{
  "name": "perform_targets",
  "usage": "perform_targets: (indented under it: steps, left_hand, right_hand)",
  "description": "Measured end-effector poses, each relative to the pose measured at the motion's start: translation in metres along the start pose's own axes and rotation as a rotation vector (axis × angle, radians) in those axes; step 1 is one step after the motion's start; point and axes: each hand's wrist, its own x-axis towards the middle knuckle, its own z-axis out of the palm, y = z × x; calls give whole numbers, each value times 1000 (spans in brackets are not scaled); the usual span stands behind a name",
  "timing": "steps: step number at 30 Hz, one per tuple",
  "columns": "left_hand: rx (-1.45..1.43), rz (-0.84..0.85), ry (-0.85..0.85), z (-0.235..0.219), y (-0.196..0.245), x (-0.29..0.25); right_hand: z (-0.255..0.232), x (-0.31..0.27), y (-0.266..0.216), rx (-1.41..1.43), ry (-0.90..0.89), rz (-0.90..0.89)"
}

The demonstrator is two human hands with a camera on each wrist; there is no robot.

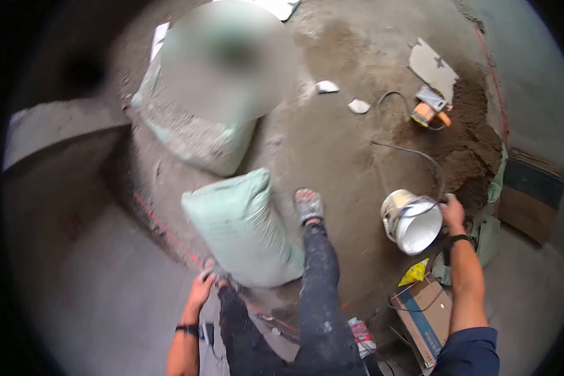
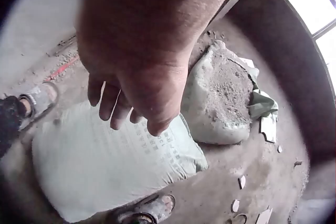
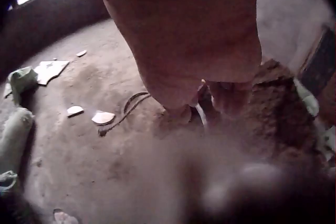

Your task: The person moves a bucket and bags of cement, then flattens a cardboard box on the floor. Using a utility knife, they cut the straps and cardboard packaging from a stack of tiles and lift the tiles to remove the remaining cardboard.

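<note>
My right hand [image 1: 454, 216] grips the rim of a white bucket [image 1: 420, 232], which tilts so that its pale inside faces me. The right wrist view shows the fingers [image 3: 228, 98] curled at a thin white edge, with the bucket blurred below. My left hand [image 1: 199, 289] hangs beside my left leg with nothing in it. Its fingers [image 2: 107, 103] are loosely extended and overlap a full pale green sack [image 2: 115, 161] in the left wrist view. That same sack stands between my feet in the head view.
Beyond it, an open sack [image 2: 228, 92] holds grey rubble. Brown sand [image 1: 467, 156] is heaped at the right, with an orange-and-grey tool [image 1: 426, 113] and a cable [image 1: 413, 150] nearby. White shards [image 1: 358, 106] lie on the floor. Cardboard boxes [image 1: 435, 301] stand near my right arm.
</note>
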Motion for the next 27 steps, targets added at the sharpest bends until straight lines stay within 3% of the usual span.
perform_targets:
  steps: [2,3,5,7,8,9,11,12,13,14,17,19,20,21,23,24,25,27]
  left_hand:
    - [16,-5,-36,-20,-19,16]
    - [31,-25,-55,-28,-24,25]
    - [-6,70,20,-34,-99,75]
    - [-42,-14,80,-37,-146,118]
    - [-85,-122,154,-35,-167,130]
    - [-103,-129,152,-30,-176,137]
    - [-338,-180,202,-15,-194,138]
    - [-286,-100,187,2,-264,173]
    - [-282,-116,182,18,-293,183]
    - [-413,-236,184,33,-317,190]
    - [-568,-351,241,65,-340,202]
    - [-906,-397,111,87,-340,206]
    - [-1102,-406,52,100,-370,228]
    - [-1101,-403,-45,106,-346,225]
    - [-1025,-444,-31,115,-364,239]
    - [-1026,-465,-46,116,-377,245]
    - [-1026,-486,-61,117,-389,250]
    - [-1047,-498,-68,117,-394,256]
  right_hand:
    - [-15,-46,9,27,98,17]
    - [-24,-73,-9,53,30,74]
    - [-1,-124,-33,162,0,-30]
    - [50,-177,-77,164,-28,-97]
    - [62,-203,-127,250,-157,-119]
    - [98,-218,-159,309,-186,-246]
    - [162,-244,-233,355,-358,-284]
    - [200,-251,-261,416,-424,-336]
    - [238,-254,-278,475,-493,-393]
    - [280,-257,-281,468,-513,-398]
    - [405,-240,-276,368,-690,-374]
    - [475,-257,-233,387,-740,-134]
    - [484,-263,-221,405,-776,-91]
    - [515,-267,-203,411,-779,-63]
    - [570,-281,-179,455,-882,-27]
    - [549,-278,-194,534,-1016,-6]
    - [570,-282,-194,543,-1021,-2]
    - [600,-291,-202,840,-1028,229]
